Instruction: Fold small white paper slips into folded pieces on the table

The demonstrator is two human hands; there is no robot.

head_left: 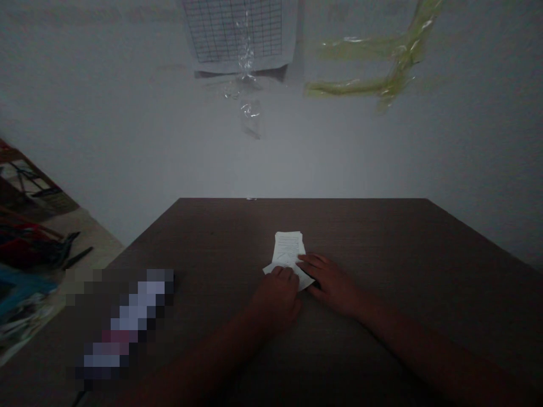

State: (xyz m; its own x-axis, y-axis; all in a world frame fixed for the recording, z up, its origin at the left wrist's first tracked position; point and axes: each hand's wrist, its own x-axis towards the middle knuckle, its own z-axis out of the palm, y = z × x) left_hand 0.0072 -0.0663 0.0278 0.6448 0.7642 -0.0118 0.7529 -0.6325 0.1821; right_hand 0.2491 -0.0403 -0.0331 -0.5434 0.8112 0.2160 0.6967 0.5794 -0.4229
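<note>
A small printed paper sheet (288,244) lies on the brown table (220,237), its lines of text facing up. Across its near end is a folded flap or second piece of paper (304,277), set at an angle; I cannot tell whether the two are joined. My left hand (275,297) is closed, its curled fingers on the near paper and the fingertips hidden. On the right edge rests my right hand (335,285), fingers stretched out, with thumb and forefinger apart and touching the paper.
At the table's left lies a long pixelated object (131,322) with a dark cord at its near end. The wall (331,152) rises behind the table, with a taped grid sheet (237,34) and yellowish tape (352,87). Blurred items (29,237) are beyond the left edge.
</note>
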